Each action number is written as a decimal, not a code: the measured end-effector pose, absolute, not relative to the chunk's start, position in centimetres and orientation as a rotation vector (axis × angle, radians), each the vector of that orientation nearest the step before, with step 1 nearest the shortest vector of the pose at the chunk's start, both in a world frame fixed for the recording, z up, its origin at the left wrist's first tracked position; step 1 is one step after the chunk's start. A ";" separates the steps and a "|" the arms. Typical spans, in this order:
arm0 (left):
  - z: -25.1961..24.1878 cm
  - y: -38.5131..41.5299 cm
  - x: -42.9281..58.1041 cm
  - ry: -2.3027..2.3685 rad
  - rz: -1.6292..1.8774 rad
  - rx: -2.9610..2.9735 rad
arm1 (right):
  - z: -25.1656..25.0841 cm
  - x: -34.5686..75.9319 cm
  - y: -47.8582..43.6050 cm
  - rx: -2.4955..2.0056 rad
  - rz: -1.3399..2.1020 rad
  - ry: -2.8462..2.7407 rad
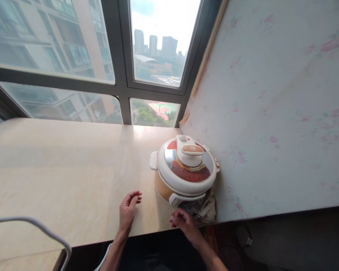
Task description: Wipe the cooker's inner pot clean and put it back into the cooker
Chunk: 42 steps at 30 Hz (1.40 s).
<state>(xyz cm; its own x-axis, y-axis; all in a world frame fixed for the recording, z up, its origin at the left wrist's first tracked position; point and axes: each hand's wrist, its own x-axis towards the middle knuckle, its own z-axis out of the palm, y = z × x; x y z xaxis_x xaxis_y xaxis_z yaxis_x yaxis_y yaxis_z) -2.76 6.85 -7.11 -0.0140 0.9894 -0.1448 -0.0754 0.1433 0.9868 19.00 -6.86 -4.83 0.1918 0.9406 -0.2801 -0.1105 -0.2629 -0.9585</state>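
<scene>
The plastic-looking cooker (185, 169) has a glossy lid panel (191, 174); the countertop (73, 173) looks smooth.

1 L hand (128, 209), 1 R hand (185, 223); 1 elec. cooker (187, 171) fwd of R hand; 1 wall (271, 120) to its R.

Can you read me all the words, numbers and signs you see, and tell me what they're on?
No words or numbers can be read here.
Cooker's orange lid handle: small emblem, too blurred to make out.
Cooker's front panel: tiny marks, too small to read.
</scene>
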 end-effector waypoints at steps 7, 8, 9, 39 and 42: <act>0.6 7.8 1.5 0.884 1.143 0.898 | 1.6 28.4 -8.5 -1.533 0.972 -0.594; 1.5 8.2 2.2 0.850 1.147 0.920 | 2.4 29.5 -8.4 -1.511 0.891 -0.534; 2.3 8.7 2.8 0.828 1.156 0.944 | 3.2 30.3 -8.2 -1.479 0.836 -0.489; 4.7 10.3 2.4 1.106 1.203 0.822 | 5.1 30.3 -0.8 -1.227 0.974 -0.298; 4.9 10.7 0.2 1.119 1.243 0.754 | 5.5 27.8 -0.3 -1.197 1.016 -0.255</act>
